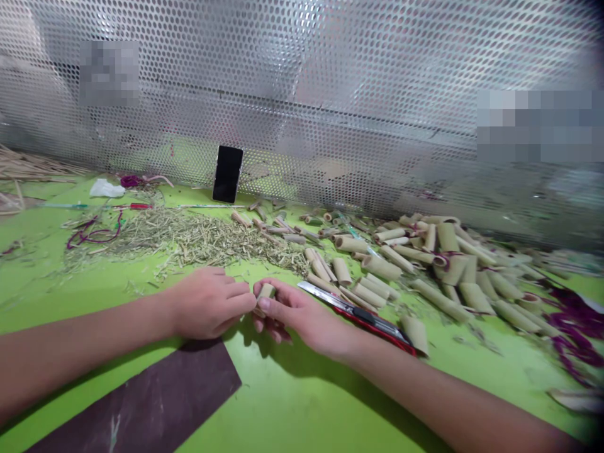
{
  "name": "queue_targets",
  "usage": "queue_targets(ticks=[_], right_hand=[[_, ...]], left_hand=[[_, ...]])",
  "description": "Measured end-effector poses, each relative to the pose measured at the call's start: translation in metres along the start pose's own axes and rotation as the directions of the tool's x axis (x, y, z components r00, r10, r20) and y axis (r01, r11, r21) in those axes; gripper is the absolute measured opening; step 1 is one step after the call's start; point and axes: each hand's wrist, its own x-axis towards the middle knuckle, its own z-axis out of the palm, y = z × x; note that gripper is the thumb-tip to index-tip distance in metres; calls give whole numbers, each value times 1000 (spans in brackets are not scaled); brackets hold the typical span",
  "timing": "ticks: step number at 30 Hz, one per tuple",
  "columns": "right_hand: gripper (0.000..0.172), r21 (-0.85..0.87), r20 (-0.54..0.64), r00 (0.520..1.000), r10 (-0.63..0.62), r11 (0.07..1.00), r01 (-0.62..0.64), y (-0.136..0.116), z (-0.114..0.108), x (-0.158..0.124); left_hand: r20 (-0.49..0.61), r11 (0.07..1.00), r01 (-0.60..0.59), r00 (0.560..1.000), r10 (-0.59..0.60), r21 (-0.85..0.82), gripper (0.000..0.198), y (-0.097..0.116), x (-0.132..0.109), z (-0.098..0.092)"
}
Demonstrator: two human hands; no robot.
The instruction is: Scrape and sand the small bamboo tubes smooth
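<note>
Dark sheet: a dark brown sheet (141,396), possibly leather or board, lies flat nearest the viewer, below the left forearm (80,333).

Work surface: a bright green tabletop (292,409) runs under everything in view.

Left hand: the left hand (207,303) is held above the table, its fingers (236,290) curled toward the middle.

Right hand: the right hand (295,314) faces the left hand, its thumb (265,304) pressed against the held piece.

Held piece: a short bamboo tube (266,291) stands roughly upright between the two hands.

Grip: the right thumb and fingers are closed in a pinch around the tube. The left fingertips are just beside it, but contact cannot be confirmed from this view.

Knife: a red utility knife (372,321) with a long steel blade lies just past the right hand.

Loose pieces: many cut bamboo tubes (448,270) lie heaped to the right, some bound with purple strands (570,327).

Shavings: a spread of pale fibrous scraps (189,242) lies ahead of the left hand.

Far edge: a thin rod with a red section (99,206), a crumpled white tissue (106,187) and a bundle of dry stalks (28,163) lie along the back.

Backdrop: a black phone (227,174) stands tilted against a perforated metal sheet (330,94).
</note>
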Motion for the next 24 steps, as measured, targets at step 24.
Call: queue_targets(ticks=[24], right_hand=[[48,28,54,999,-6,1000,5,-5,2,3]], left_hand=[[-182,997,-59,982,51,-40,26,4,5,-6]])
